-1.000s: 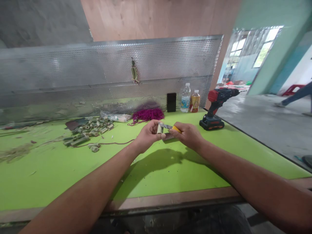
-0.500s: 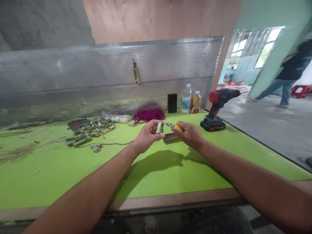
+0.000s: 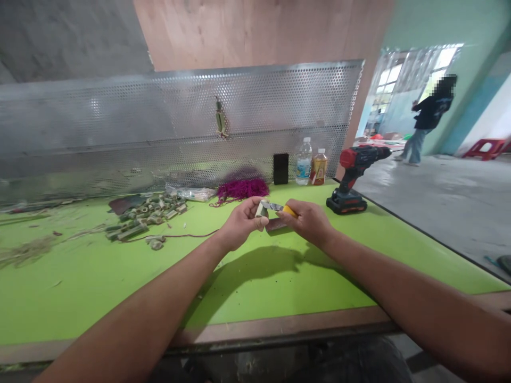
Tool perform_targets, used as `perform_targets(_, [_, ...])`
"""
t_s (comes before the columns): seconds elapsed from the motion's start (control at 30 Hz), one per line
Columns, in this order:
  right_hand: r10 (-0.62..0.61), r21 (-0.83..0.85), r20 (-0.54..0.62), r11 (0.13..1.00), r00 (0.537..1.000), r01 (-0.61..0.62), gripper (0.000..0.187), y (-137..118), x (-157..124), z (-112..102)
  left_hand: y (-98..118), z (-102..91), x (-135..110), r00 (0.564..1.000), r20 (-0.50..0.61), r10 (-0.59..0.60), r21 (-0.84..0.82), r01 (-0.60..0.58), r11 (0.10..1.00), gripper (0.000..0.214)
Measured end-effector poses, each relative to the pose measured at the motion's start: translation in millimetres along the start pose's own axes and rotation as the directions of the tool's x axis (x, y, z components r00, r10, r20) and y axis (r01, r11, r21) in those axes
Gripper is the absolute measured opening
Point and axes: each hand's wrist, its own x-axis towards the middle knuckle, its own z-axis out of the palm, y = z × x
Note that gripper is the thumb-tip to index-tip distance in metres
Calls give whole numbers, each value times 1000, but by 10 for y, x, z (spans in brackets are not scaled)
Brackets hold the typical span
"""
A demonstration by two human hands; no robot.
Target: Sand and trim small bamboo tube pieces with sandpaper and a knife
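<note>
The left hand (image 3: 241, 221) pinches a short pale-green tube (image 3: 260, 210) between thumb and fingers, above the green table (image 3: 120, 298); the fingertips behind the tube are hidden, and its far side cannot be seen. The right hand (image 3: 309, 219) is closed around the yellow handle of a knife (image 3: 290, 211), most of the grip covered by the fingers. The blade points left and meets the tube's upper end, though whether it bites in or only lies against it is too small to tell. The hands are near each other but apart. Below and between them lies a dark block (image 3: 276, 226), partly covered by the right hand. A thin cord (image 3: 187, 235) runs right from near a pile (image 3: 154, 210) of similar tubes and disappears behind the left wrist; many of the tubes overlap and cannot be counted. Behind the hands, purple string (image 3: 243, 188) sits in a tangle, with a black slab (image 3: 280, 168) upright beside it, then two bottles (image 3: 303, 165), their labels unreadable. A red and black drill (image 3: 351, 170) stands to the right. Beyond, a person (image 3: 433, 117) stands side-on, the head pixelated. Both of the worker's forearms are cut off below.
</note>
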Motion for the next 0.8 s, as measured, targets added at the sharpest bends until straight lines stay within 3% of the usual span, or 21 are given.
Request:
perform_targets(0.23, [2, -29, -25, 1000, 1000, -3, 45, 19, 21, 3, -10, -41, -1, 998, 44, 36, -45, -34, 998, 44])
perform_targets(0.4, [194, -4, -108, 981, 975, -196, 53, 229, 141, -27, -53, -41, -24, 984, 172, 46, -93, -30, 995, 48])
perform_targets(0.5, [125, 41, -133, 992, 983, -120, 50, 220, 130, -46, -62, -35, -26, 990, 126, 64, -105, -50, 993, 50])
perform_targets(0.63, [-14, 95, -70, 995, 997, 21, 47, 17, 11, -24, -67, -27, -9, 993, 89, 81, -111, -71, 991, 51])
perform_targets(0.8, [-20, 47, -16, 999, 1000, 21, 45, -99, -40, 4, -105, -23, 13, 993, 74, 88, -177, -74, 981, 55])
